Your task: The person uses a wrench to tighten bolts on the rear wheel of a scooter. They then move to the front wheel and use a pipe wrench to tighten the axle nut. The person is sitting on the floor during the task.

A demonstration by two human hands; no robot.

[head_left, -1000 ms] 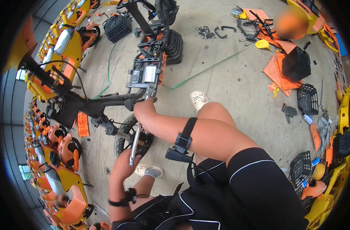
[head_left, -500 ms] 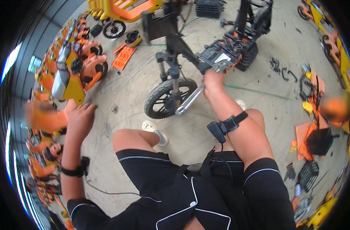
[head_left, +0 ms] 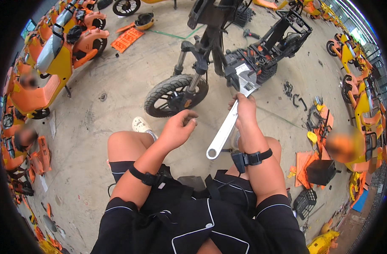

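Observation:
My right hand (head_left: 246,111) grips a large silver adjustable wrench (head_left: 221,139), whose jaw end (head_left: 247,80) is up against the dark frame of a stripped scooter (head_left: 275,41) from this view; I cannot tell whether they touch. The wrench handle slants down toward my lap. My left hand (head_left: 181,127) is empty, fingers loosely curled and apart, just left of the handle. Above it stand the scooter's front fork (head_left: 197,76) and black-rimmed front wheel (head_left: 154,101).
Orange and yellow scooters (head_left: 49,72) line the left, others (head_left: 356,106) the right. On the floor lie orange panels (head_left: 126,40), small black parts (head_left: 288,89), a black box (head_left: 320,171) and a black plastic basket (head_left: 304,204).
My left hand has swung from low left in toward the middle, empty. The wrench in my right hand now shows fully, handle angled nearer to me. My head's view has shifted.

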